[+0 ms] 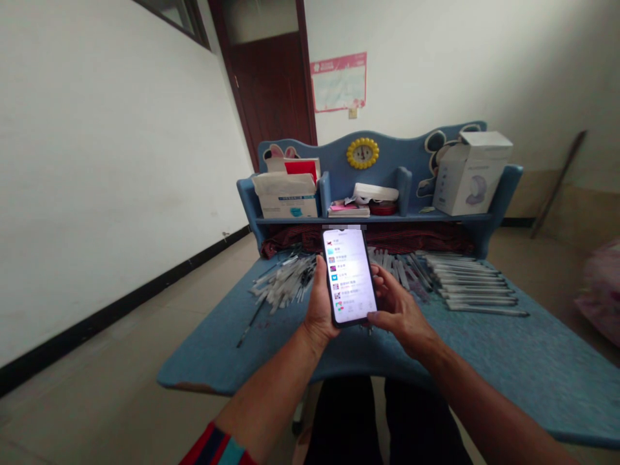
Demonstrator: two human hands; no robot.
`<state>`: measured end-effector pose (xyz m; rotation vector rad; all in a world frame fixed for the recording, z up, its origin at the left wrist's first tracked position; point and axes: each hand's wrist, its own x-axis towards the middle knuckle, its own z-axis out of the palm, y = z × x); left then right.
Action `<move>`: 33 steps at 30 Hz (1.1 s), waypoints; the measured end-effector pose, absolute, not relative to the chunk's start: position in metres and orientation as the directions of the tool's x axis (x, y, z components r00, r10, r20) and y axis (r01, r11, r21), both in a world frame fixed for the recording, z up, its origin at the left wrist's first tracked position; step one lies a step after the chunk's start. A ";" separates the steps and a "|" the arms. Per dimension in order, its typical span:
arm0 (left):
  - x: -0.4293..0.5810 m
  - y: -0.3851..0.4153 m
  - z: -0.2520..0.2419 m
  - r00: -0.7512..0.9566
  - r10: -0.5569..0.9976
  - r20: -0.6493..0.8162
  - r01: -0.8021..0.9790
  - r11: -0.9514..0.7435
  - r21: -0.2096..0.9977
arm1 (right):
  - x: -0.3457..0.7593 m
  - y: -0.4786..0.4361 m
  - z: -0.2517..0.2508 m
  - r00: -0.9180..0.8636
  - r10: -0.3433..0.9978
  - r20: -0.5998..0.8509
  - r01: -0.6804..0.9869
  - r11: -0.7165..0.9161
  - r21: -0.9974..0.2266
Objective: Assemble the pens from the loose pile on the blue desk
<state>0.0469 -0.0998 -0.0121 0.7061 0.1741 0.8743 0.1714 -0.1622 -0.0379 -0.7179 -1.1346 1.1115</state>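
A lit smartphone (349, 278) is held upright over the front of the blue desk, its screen showing a list with small coloured icons. My left hand (320, 300) wraps its left edge, with the thumb along the side. Around the lower right edge closes my right hand (400, 313), its thumb at the bottom corner of the screen and the other fingers partly hidden behind. Beyond the phone lies a loose heap of thin pen-like sticks (285, 281) in clear sleeves. On the right, a neater row of similar sticks (475, 284) lies side by side.
The blue desk (208, 349) has a back shelf with an open carton (288, 194), a white box (472, 174), a yellow flower-shaped clock (362, 154) and some booklets (347, 211). Dark red folded cloth (416, 237) lies under the shelf. A pink item (600, 290) is at the far right.
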 end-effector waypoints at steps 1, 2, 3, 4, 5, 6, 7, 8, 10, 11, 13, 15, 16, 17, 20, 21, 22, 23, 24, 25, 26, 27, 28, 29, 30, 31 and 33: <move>0.047 -0.100 -0.012 0.646 0.751 0.134 -0.641 0.439 0.629 | 0.172 -0.162 -0.039 0.027 0.940 0.340 -0.312 0.331 -0.891; 0.047 -0.100 -0.012 0.648 0.750 0.131 -0.641 0.445 0.625 | 0.172 -0.162 -0.040 0.026 0.938 0.346 -0.312 0.336 -0.888; 0.047 -0.100 -0.011 0.650 0.748 0.131 -0.642 0.450 0.621 | 0.172 -0.162 -0.040 0.024 0.936 0.350 -0.313 0.340 -0.887; 0.047 -0.100 -0.011 0.652 0.746 0.133 -0.644 0.453 0.616 | 0.172 -0.162 -0.040 0.022 0.936 0.353 -0.312 0.342 -0.887; 0.047 -0.100 -0.011 0.655 0.743 0.137 -0.646 0.457 0.612 | 0.172 -0.162 -0.040 0.022 0.936 0.351 -0.310 0.341 -0.888; 0.047 -0.100 -0.011 0.658 0.740 0.142 -0.648 0.459 0.608 | 0.171 -0.162 -0.040 0.027 0.937 0.347 -0.311 0.338 -0.888; 0.047 -0.100 -0.011 0.661 0.736 0.146 -0.648 0.462 0.605 | 0.170 -0.162 -0.039 0.034 0.941 0.337 -0.312 0.331 -0.891; 0.047 -0.100 -0.011 0.668 0.729 0.150 -0.645 0.467 0.605 | 0.169 -0.162 -0.038 0.046 0.945 0.325 -0.315 0.322 -0.893; 0.047 -0.100 -0.011 0.679 0.717 0.158 -0.640 0.471 0.607 | 0.168 -0.162 -0.037 0.062 0.952 0.299 -0.332 0.302 -0.894; 0.046 -0.100 -0.012 0.684 0.711 0.163 -0.636 0.471 0.611 | 0.167 -0.162 -0.037 0.061 0.954 0.292 -0.341 0.295 -0.893; 0.045 -0.099 -0.012 0.687 0.706 0.171 -0.633 0.467 0.618 | 0.167 -0.162 -0.037 0.048 0.956 0.290 -0.352 0.288 -0.891; 0.045 -0.099 -0.013 0.689 0.705 0.171 -0.630 0.464 0.623 | 0.167 -0.162 -0.037 0.037 0.957 0.289 -0.358 0.283 -0.890; 0.044 -0.099 -0.013 0.690 0.703 0.171 -0.628 0.465 0.624 | 0.167 -0.162 -0.038 0.035 0.957 0.288 -0.359 0.281 -0.890; 0.044 -0.098 -0.013 0.691 0.702 0.173 -0.629 0.465 0.623 | 0.167 -0.162 -0.038 0.035 0.957 0.288 -0.360 0.281 -0.890; 0.043 -0.098 -0.014 0.699 0.692 0.180 -0.628 0.474 0.617 | 0.166 -0.162 -0.039 0.034 0.958 0.285 -0.357 0.278 -0.892; 0.043 -0.099 -0.014 0.701 0.689 0.182 -0.628 0.476 0.616 | 0.166 -0.162 -0.039 0.034 0.958 0.283 -0.357 0.276 -0.892; 0.043 -0.099 -0.014 0.701 0.690 0.183 -0.628 0.475 0.616 | 0.166 -0.162 -0.040 0.035 0.958 0.283 -0.360 0.277 -0.891; 0.043 -0.099 -0.014 0.698 0.692 0.182 -0.629 0.472 0.617 | 0.166 -0.162 -0.040 0.036 0.957 0.286 -0.363 0.280 -0.889; 0.043 -0.099 -0.013 0.695 0.696 0.181 -0.631 0.468 0.619 | 0.166 -0.162 -0.040 0.035 0.956 0.291 -0.365 0.284 -0.887; 0.043 -0.099 -0.013 0.692 0.699 0.181 -0.632 0.465 0.620 | 0.166 -0.161 -0.040 0.036 0.954 0.297 -0.366 0.289 -0.884; 0.043 -0.099 -0.013 0.691 0.700 0.179 -0.632 0.465 0.620 | 0.165 -0.161 -0.040 0.034 0.954 0.299 -0.366 0.290 -0.884; 0.043 -0.099 -0.013 0.692 0.700 0.177 -0.630 0.466 0.621 | 0.165 -0.162 -0.040 0.033 0.954 0.299 -0.364 0.290 -0.885; 0.043 -0.098 -0.013 0.694 0.698 0.176 -0.629 0.469 0.621 | 0.165 -0.162 -0.040 0.034 0.954 0.298 -0.360 0.289 -0.887; 0.043 -0.098 -0.014 0.696 0.697 0.175 -0.627 0.471 0.620 | 0.165 -0.162 -0.039 0.035 0.955 0.295 -0.358 0.288 -0.888; 0.043 -0.098 -0.014 0.698 0.695 0.174 -0.626 0.473 0.619 | 0.165 -0.162 -0.038 0.038 0.955 0.293 -0.356 0.287 -0.889; 0.043 -0.098 -0.014 0.700 0.693 0.173 -0.625 0.477 0.618 | 0.165 -0.163 -0.037 0.041 0.955 0.293 -0.356 0.288 -0.889; 0.043 -0.098 -0.014 0.702 0.692 0.171 -0.626 0.483 0.612 | 0.164 -0.163 -0.035 0.044 0.954 0.295 -0.363 0.290 -0.885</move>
